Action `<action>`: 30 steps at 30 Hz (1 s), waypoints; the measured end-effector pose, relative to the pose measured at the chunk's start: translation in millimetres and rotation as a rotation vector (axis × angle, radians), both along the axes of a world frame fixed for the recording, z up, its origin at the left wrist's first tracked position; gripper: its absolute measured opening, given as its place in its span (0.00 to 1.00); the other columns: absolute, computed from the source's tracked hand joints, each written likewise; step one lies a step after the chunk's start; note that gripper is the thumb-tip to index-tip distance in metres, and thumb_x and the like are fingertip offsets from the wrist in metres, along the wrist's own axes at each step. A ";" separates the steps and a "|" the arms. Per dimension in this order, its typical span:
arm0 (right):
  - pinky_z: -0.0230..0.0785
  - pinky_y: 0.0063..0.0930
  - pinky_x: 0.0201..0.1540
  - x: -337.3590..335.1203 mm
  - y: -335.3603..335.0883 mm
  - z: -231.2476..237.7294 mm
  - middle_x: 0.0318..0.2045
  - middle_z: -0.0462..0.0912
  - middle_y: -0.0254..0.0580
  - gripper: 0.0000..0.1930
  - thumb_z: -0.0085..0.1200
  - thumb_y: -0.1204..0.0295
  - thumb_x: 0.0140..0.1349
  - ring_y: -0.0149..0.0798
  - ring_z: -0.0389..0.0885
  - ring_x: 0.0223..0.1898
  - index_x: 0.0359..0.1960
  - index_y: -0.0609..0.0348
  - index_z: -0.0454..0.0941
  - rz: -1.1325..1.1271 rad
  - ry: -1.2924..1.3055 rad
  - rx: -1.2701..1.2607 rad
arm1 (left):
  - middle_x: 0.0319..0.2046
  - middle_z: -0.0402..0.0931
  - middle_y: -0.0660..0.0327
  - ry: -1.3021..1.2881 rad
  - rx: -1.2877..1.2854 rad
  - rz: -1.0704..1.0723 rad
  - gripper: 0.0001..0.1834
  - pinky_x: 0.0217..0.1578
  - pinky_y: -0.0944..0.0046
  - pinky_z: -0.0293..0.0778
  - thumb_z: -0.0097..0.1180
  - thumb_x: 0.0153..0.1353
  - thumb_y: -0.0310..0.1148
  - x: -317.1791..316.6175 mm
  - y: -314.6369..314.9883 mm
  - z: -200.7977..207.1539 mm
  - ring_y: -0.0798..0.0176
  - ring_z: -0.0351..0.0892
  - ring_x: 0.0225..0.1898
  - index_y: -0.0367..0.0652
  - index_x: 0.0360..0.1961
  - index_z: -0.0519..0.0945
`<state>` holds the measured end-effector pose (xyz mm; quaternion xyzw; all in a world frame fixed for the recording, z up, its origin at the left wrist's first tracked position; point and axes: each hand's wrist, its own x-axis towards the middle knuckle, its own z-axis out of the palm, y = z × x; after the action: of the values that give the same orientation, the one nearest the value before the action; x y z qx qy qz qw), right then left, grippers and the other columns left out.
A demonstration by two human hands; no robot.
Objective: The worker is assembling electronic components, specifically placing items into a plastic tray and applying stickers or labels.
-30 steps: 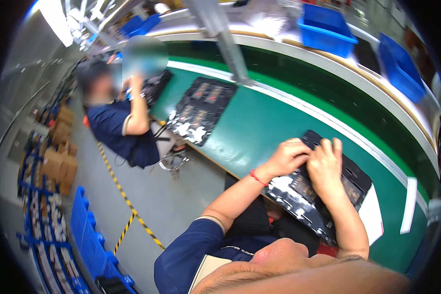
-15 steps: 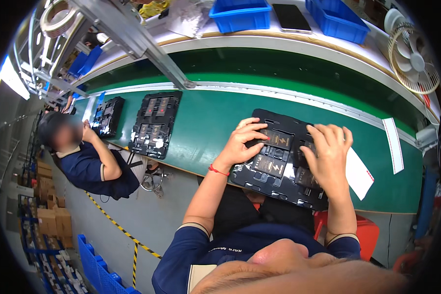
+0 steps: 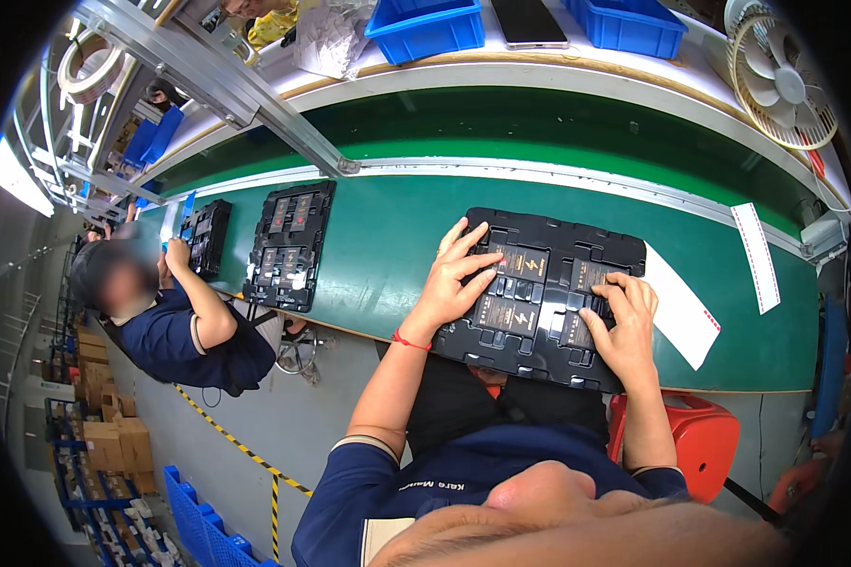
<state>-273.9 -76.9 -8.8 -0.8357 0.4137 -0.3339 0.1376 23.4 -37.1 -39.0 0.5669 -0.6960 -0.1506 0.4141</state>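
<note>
A black moulded plastic tray (image 3: 473, 354) lies in front of me at the bench's near edge. Flat dark packs with gold lightning marks, like batteries, sit in its pockets, among them an upper left pack (image 3: 531, 265) and a lower left pack (image 3: 511, 317). My left hand (image 3: 452, 279) rests over the tray's left edge, fingers apart, tips touching the upper left pack. My right hand (image 3: 624, 326) lies over the right side, thumb and fingers apart and bent, tips on the right-hand packs (image 3: 577, 329). Those packs are partly covered by my fingers.
White strips with red marks (image 3: 695, 326) lie right of the tray. Another loaded black tray (image 3: 288, 241) stands to the left, near a seated co-worker (image 3: 189, 321) handling a further tray. Blue bins (image 3: 425, 28), a phone (image 3: 529, 21) and a fan (image 3: 785, 80) occupy the shelf.
The tray has turned to lie straighter. My right hand has come down and inward, its fingers more bent; my left hand stays at the left edge. The view has shifted slightly.
</note>
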 end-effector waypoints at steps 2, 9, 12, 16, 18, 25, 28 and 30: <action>0.57 0.44 0.58 -3.1 -5.3 -2.7 0.46 0.77 0.46 0.17 0.68 0.68 0.47 0.49 0.71 0.51 0.39 0.61 0.81 0.014 -0.030 -0.001 | 0.65 0.68 0.50 -0.008 -0.014 0.027 0.16 0.69 0.45 0.52 0.61 0.57 0.29 -4.5 5.7 0.5 0.38 0.53 0.71 0.47 0.47 0.86; 0.60 0.42 0.57 -14.4 -15.2 -3.7 0.46 0.78 0.46 0.17 0.68 0.68 0.48 0.51 0.72 0.50 0.38 0.61 0.80 0.065 -0.081 -0.006 | 0.65 0.69 0.50 -0.065 -0.083 0.023 0.16 0.68 0.47 0.53 0.60 0.56 0.28 -10.8 7.6 -4.3 0.40 0.57 0.70 0.44 0.47 0.86; 0.61 0.41 0.56 -24.2 -16.4 0.4 0.42 0.81 0.44 0.13 0.66 0.70 0.51 0.48 0.75 0.50 0.38 0.59 0.81 -0.042 -0.208 -0.036 | 0.63 0.71 0.49 -0.133 -0.108 0.086 0.14 0.66 0.46 0.56 0.62 0.54 0.28 -5.9 19.8 16.8 0.40 0.62 0.67 0.41 0.43 0.86; 0.60 0.41 0.55 -100.2 -28.7 -13.1 0.38 0.83 0.43 0.03 0.58 0.76 0.56 0.46 0.77 0.46 0.32 0.59 0.80 -0.553 -0.025 -0.138 | 0.49 0.81 0.54 -0.134 0.003 -0.011 0.11 0.61 0.48 0.62 0.65 0.49 0.27 -1.6 45.0 41.2 0.43 0.72 0.60 0.40 0.36 0.86; 0.57 0.42 0.58 -140.4 -27.5 -24.7 0.42 0.82 0.42 0.07 0.60 0.75 0.55 0.45 0.74 0.51 0.36 0.57 0.82 -0.666 0.114 -0.020 | 0.44 0.82 0.57 -0.124 0.040 -0.079 0.10 0.59 0.49 0.64 0.66 0.48 0.26 -6.0 49.6 43.0 0.46 0.74 0.56 0.40 0.34 0.86; 0.51 0.42 0.61 -158.6 -27.0 -25.1 0.46 0.77 0.41 0.11 0.64 0.75 0.50 0.45 0.69 0.55 0.38 0.56 0.85 -0.567 0.226 0.058 | 0.44 0.83 0.56 -0.175 0.042 -0.039 0.09 0.60 0.48 0.63 0.65 0.49 0.25 -15.4 57.9 36.1 0.45 0.73 0.58 0.40 0.34 0.86; 0.57 0.42 0.57 -154.5 -32.7 -23.4 0.42 0.79 0.41 0.07 0.63 0.77 0.50 0.46 0.71 0.52 0.33 0.56 0.84 -0.531 0.240 0.005 | 0.45 0.83 0.54 -0.164 0.054 -0.033 0.10 0.61 0.47 0.63 0.62 0.49 0.24 -12.8 61.4 37.9 0.44 0.72 0.59 0.38 0.35 0.86; 0.64 0.41 0.49 -158.9 -37.5 -25.8 0.37 0.79 0.44 0.04 0.60 0.80 0.51 0.48 0.74 0.45 0.30 0.59 0.81 -0.468 0.199 -0.040 | 0.44 0.83 0.56 -0.143 0.027 -0.049 0.10 0.61 0.47 0.63 0.63 0.49 0.23 -14.6 57.9 36.4 0.45 0.73 0.59 0.40 0.35 0.86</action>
<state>-432.8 -114.3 -34.6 -0.7487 0.6005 -0.2809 -0.0015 8.9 20.7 -2.7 0.5647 -0.7352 -0.1293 0.3520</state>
